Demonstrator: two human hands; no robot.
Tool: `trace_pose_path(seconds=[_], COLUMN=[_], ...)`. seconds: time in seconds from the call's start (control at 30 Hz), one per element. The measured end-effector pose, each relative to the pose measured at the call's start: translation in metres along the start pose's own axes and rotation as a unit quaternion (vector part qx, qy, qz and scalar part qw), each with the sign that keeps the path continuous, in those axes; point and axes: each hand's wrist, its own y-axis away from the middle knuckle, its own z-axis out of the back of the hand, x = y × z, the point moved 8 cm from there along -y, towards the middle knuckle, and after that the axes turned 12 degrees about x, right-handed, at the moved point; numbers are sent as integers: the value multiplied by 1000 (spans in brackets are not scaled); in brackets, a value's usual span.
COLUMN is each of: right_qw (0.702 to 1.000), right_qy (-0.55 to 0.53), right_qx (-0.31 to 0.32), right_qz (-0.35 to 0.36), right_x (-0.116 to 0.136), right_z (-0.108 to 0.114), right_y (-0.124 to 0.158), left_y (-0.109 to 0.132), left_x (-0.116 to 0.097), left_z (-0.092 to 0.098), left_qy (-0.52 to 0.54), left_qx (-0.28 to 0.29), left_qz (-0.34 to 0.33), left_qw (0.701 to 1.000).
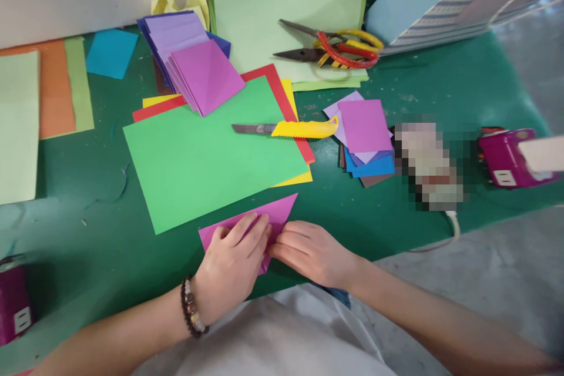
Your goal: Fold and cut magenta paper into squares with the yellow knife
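Observation:
A folded sheet of magenta paper [282, 210] lies near the table's front edge. My left hand [234, 261], with a beaded bracelet at the wrist, rests over it with bent fingers held together, gripping and pressing it. At the paper's right side my right hand [314, 255] has its fingers closed on the edge. Part of the fold is hidden under both hands. Just beyond lies a large green sheet [211, 170] on top of red and yellow ones. A yellow-handled utility knife [304, 128] rests across these sheets, its blade pointing left.
Stacked purple and magenta squares [207, 76] sit behind the green sheet, with a smaller pile [365, 126] at right. Scissors and pliers with red and yellow handles [348, 50] lie on pale green paper [286, 6]. A blurred-out device [429, 167] and purple box [506, 155] stand right.

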Motion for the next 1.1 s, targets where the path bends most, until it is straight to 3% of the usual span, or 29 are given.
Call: trace_pose_path(seconds=[0.3,0.53,0.83,1.1], right_qw=[999,988,990,987], right_qy=[-20,52,112,131], right_qx=[-4,-90,-55,-43], right_qz=[29,-115,-67,-77], right_x=[28,-22,-4,-15], right_z=[-11,21,12,15], right_y=[1,20,7,2], left_y=[0,0,1,1], left_x=[1,1,1,1], left_z=[5,7,7,8], left_qy=[18,34,35,22], left_qx=[-26,-22,-31,-47], left_qz=[3,17,15,16], left_qw=[1000,999,999,999])
